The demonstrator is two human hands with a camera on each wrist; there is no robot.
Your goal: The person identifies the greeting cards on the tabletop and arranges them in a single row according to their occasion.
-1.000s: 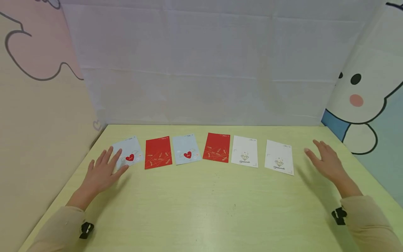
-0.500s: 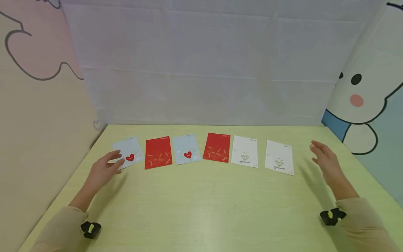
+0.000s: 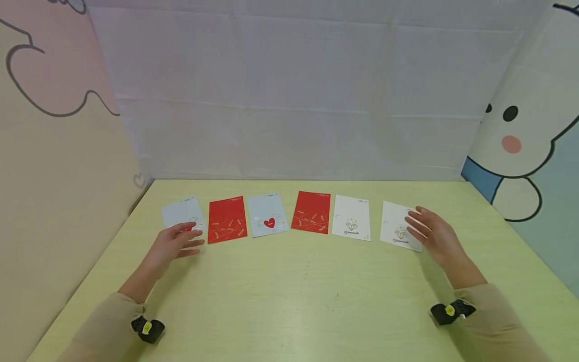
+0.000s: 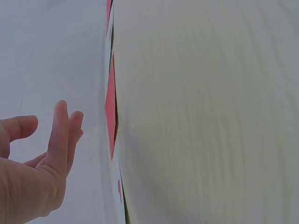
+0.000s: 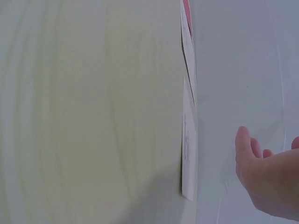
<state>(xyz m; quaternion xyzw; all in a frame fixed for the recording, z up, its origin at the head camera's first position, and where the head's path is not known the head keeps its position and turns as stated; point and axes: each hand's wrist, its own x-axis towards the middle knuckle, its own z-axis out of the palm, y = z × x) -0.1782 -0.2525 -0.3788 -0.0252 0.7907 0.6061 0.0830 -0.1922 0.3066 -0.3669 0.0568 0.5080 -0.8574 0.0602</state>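
My left hand (image 3: 174, 242) hovers over the near edge of the leftmost light blue card (image 3: 180, 208), covering part of its red heart. Its fingers are loosely extended, with nothing between them in the left wrist view. My right hand (image 3: 433, 236) overlaps the right side of the rightmost white card (image 3: 393, 221), which has a diamond print. In the right wrist view its relaxed fingers (image 5: 243, 142) are above the table and hold nothing. Between the hands lie a red card (image 3: 227, 219), a second light blue card (image 3: 268, 215), another red card (image 3: 311, 212) and a white card (image 3: 351, 217).
The cards form a gentle arc near the back of the pale wooden table (image 3: 289, 291). A white cloth (image 3: 289, 90) hangs behind the table's far edge. Cartoon-painted walls stand at both sides. Each sleeve cuff carries a black wrist device (image 3: 148, 329).
Both hands have moved inward: the left to the right, the right to the left over the rightmost white card. The left hand has turned. The cards have stayed in place.
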